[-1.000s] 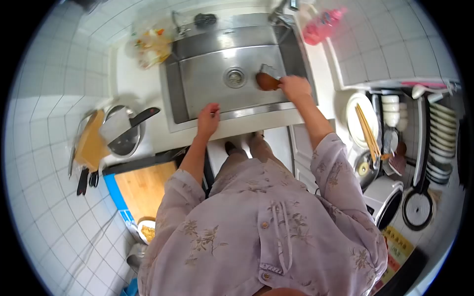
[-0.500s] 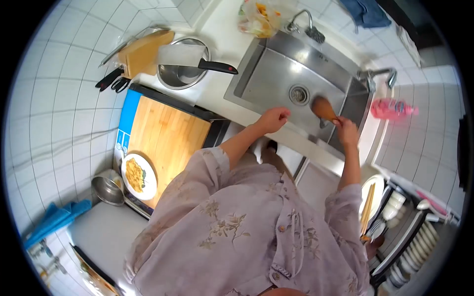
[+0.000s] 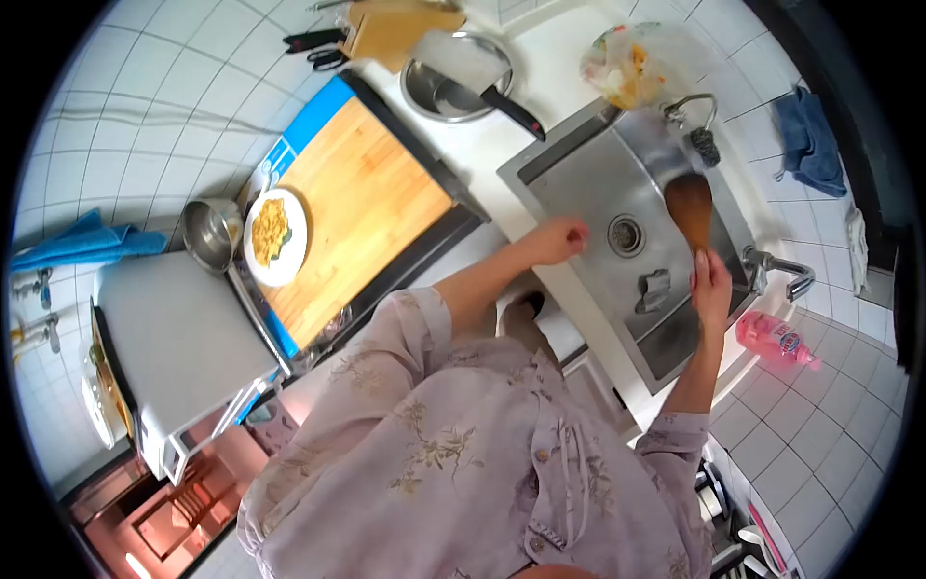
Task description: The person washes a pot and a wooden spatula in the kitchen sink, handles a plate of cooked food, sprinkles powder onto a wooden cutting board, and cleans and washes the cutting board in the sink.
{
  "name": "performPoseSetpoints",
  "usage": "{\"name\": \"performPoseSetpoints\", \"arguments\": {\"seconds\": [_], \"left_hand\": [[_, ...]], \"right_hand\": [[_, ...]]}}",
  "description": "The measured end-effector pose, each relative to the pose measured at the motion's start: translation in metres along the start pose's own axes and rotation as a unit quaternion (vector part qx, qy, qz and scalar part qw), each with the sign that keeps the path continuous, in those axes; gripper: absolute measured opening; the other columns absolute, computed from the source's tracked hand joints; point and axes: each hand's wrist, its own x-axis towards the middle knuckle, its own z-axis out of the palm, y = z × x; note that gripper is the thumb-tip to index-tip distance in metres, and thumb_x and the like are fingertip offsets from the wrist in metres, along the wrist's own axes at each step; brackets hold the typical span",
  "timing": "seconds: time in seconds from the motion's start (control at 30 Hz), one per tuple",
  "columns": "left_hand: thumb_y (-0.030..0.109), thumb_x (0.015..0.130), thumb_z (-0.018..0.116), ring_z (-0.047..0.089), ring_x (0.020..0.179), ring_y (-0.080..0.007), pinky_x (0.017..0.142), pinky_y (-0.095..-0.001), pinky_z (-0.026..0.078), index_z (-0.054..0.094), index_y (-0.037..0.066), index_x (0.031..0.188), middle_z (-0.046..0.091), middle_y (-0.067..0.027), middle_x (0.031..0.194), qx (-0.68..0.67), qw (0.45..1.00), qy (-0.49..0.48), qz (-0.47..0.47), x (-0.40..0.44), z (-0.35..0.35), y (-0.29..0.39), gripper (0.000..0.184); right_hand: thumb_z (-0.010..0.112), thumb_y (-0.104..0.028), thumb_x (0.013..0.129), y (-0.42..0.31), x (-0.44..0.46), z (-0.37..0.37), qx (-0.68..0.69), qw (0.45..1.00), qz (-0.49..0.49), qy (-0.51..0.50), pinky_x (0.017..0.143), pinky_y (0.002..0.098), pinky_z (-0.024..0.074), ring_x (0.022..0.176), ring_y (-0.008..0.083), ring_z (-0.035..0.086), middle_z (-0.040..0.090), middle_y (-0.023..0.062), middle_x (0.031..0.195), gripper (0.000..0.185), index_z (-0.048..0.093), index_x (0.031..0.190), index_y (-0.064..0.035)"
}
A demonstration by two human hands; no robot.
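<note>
My right hand (image 3: 712, 288) is closed around the handle of a brown wooden spoon (image 3: 689, 205), its broad head raised over the far part of the steel sink (image 3: 579, 181). Over the sink's near edge is my left hand (image 3: 559, 240), its fingers curled; whether it holds anything is hidden. Between the hands lies the round drain (image 3: 626, 235), with a shiny patch on the sink floor beside it. The faucet (image 3: 779, 269) stands right of my right hand.
A cleaver (image 3: 463, 64) rests across a metal bowl (image 3: 422, 89) left of the sink. Further left, a plate of food (image 3: 294, 241) sits on a wooden board (image 3: 371, 207). A pink bottle (image 3: 772, 338) lies near the faucet, and a plastic bag (image 3: 627, 68) is behind the sink.
The view has turned towards the left, bringing the board and plate further in. My right hand has raised the wooden spoon from low over the sink floor. My left hand stays near the front edge.
</note>
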Motion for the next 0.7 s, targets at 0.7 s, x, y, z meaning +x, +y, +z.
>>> {"name": "performPoseSetpoints", "arguments": {"seconds": [0.7], "left_hand": [[0.01,0.084,0.054,0.054,0.081,-0.0122,0.074,-0.0262,0.044,0.053,0.003,0.105,0.059,-0.007,0.089,-0.256,0.962,0.086,-0.026,-0.117,-0.095,-0.047,0.022]], "right_hand": [[0.062,-0.023,0.07,-0.243,0.11,0.323,-0.211,0.905,-0.37,-0.017,0.072,0.0396,0.0445,0.086,0.0287,0.054,0.057,0.0104,0.087,0.026,0.062,0.092,-0.0085]]}}
